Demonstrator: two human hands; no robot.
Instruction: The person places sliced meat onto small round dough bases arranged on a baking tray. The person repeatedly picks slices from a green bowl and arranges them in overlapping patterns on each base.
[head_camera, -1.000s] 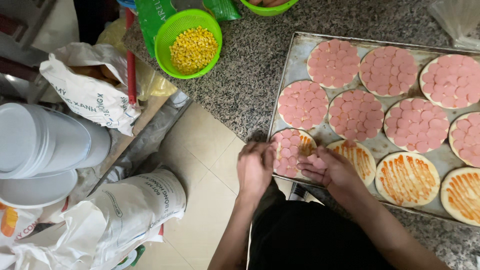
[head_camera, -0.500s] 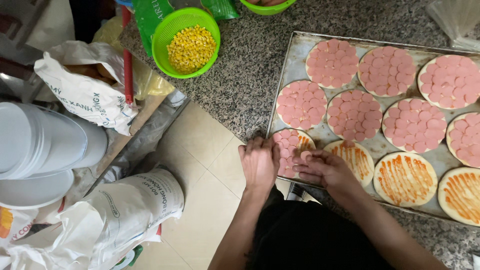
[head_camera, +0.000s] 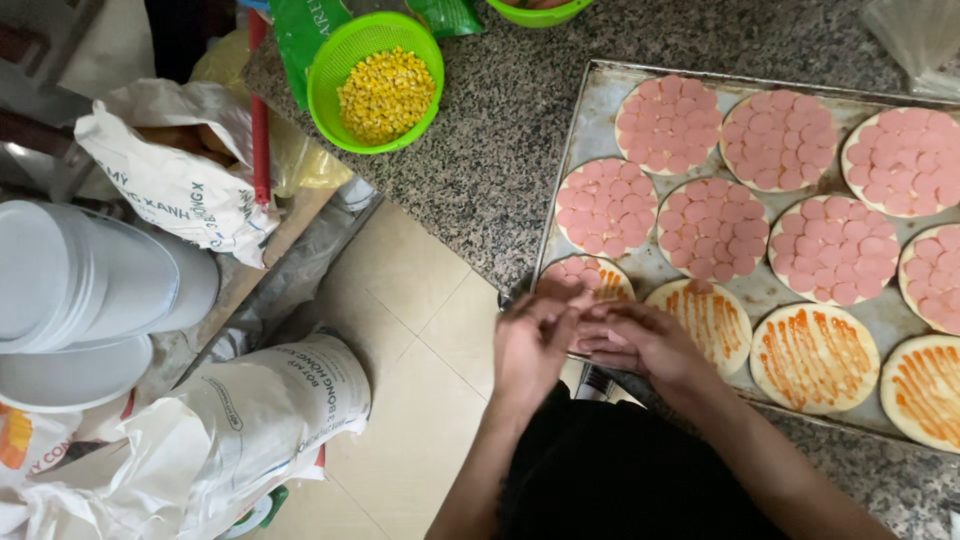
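A metal tray (head_camera: 562, 165) on the granite counter (head_camera: 490, 180) holds several small round pizza bases. Most, like the base (head_camera: 605, 205), are covered with pink sausage slices. Others, like the base (head_camera: 815, 355), carry only orange sauce stripes. The near-left base (head_camera: 600, 272) is partly covered with slices. My left hand (head_camera: 535, 340) and my right hand (head_camera: 640, 340) meet just in front of that base, fingertips bunched and touching each other. Whatever lies between the fingers is hidden.
A green colander of corn kernels (head_camera: 385, 90) sits at the counter's far left. Below the counter edge on the tiled floor (head_camera: 410, 330) are white sacks (head_camera: 230, 420), another printed bag (head_camera: 170, 180) and stacked white tubs (head_camera: 90, 280).
Both hands have drawn back slightly from the near-left base and come together, fingertips now touching. The tray and its bases look the same.
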